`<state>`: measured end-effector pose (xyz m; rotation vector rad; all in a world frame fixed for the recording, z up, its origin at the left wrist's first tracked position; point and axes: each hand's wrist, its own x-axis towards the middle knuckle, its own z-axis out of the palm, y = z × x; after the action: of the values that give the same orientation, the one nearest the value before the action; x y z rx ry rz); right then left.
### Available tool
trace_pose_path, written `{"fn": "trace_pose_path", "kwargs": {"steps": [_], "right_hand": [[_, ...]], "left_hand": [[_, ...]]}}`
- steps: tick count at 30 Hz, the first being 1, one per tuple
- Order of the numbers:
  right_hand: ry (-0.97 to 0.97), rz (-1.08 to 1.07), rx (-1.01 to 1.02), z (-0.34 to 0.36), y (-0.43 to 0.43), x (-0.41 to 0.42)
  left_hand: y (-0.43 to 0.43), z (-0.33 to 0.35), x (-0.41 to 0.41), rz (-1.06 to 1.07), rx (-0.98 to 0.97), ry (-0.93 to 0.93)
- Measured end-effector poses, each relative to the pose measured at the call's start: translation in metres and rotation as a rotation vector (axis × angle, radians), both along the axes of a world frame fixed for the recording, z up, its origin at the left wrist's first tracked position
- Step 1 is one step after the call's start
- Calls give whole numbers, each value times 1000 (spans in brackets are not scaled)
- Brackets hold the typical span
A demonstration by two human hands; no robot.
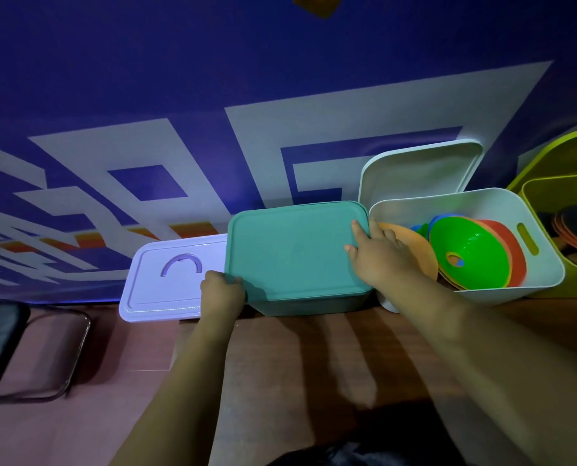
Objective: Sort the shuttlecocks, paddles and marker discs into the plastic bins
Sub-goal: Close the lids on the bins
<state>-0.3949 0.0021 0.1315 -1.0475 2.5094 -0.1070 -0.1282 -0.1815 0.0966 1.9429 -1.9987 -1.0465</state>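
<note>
The left hand [221, 294] curls its fingers round the near left corner of the teal lid [290, 250]. The right hand [378, 257] grips the lid's right edge, two digits on top and the rest hooked over the side. The lid sits flat on one teal bin [314, 305], between the two hands.

Three lids show:
- the teal one
- a lavender lid [172, 280] with an arched handle, just left of the left hand
- a white lid [421, 169] leaning on the wall

Just beyond the right hand, one white bin [482, 201] holds stacked marker discs [465, 247] in four visible colours; their number cannot be told. Farther right, one yellow-green bin [546, 191] holds dark paddles [576, 230].
</note>
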Motion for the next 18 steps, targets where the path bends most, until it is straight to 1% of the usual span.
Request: {"fn": "trace_pose_path", "kwargs": {"steps": [5,7,11,14,18], "right_hand": [[-24,-76,-57,-7,2,8],[-32,-95,-125,-8,3,7],[-53,-136,-244,-7,4,1],[-63,-115,-221,-7,3,-4],[-9,-54,-126,-4,1,-6]], "left_hand": [[1,15,-6,-71,-27,-34],[0,20,-9,-77,-44,-39],[4,21,-9,-113,-84,-121],[7,21,-8,-121,-85,-125],[-4,15,-8,-62,55,-79]]}}
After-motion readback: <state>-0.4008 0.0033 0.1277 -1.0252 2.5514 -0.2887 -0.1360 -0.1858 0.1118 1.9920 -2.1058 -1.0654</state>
